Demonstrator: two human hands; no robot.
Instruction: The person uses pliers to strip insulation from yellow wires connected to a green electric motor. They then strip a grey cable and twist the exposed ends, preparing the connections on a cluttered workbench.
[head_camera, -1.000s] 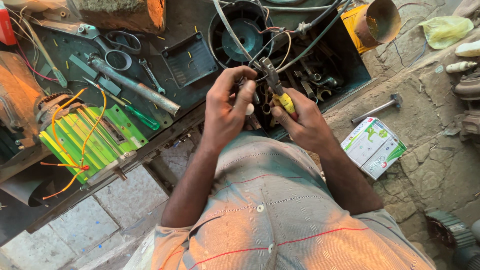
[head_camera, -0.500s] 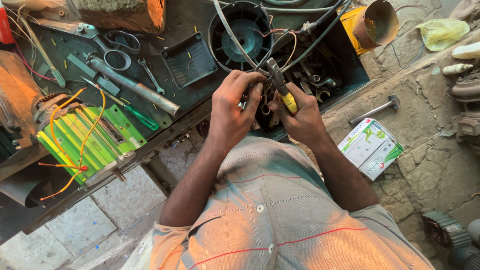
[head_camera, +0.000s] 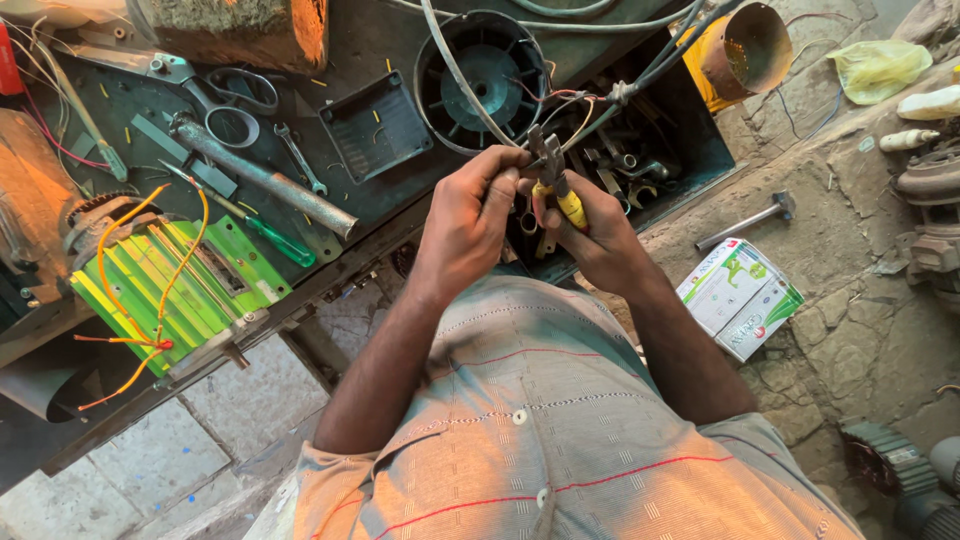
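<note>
A dark, cluttered metal counter (head_camera: 400, 200) is seen at the far side, strewn with a pair of steel scissors (head_camera: 215, 90), a long grey metal pipe (head_camera: 265, 180), a small open-ended spanner (head_camera: 300, 158), a green-handled screwdriver (head_camera: 270, 238) and a shallow black plastic tray (head_camera: 375, 125). At the far left a green laminated coil block (head_camera: 165, 290) trailing orange wires is set on the counter's near edge. A round black fan housing (head_camera: 485, 80) lies just beyond the hands, and grey cables (head_camera: 460, 70) are draped across it. On the stone floor at the right a small metal hammer (head_camera: 748, 220) and a white-and-green cardboard box (head_camera: 740, 298) are seen, with a yellow cylindrical can (head_camera: 740, 50) further off. Both forearms are raised from the body toward the counter, the hands held close together. The yellow-handled pliers (head_camera: 555, 180) are gripped in the closed right hand (head_camera: 590, 240), nose pointing away. The left hand (head_camera: 470, 215) is curled, its fingertips pinching thin wires (head_camera: 560, 105) at the pliers' nose. Behind the hands an open dark toolbox compartment (head_camera: 690, 150) is filled with loose sockets and spanners (head_camera: 625, 175).
</note>
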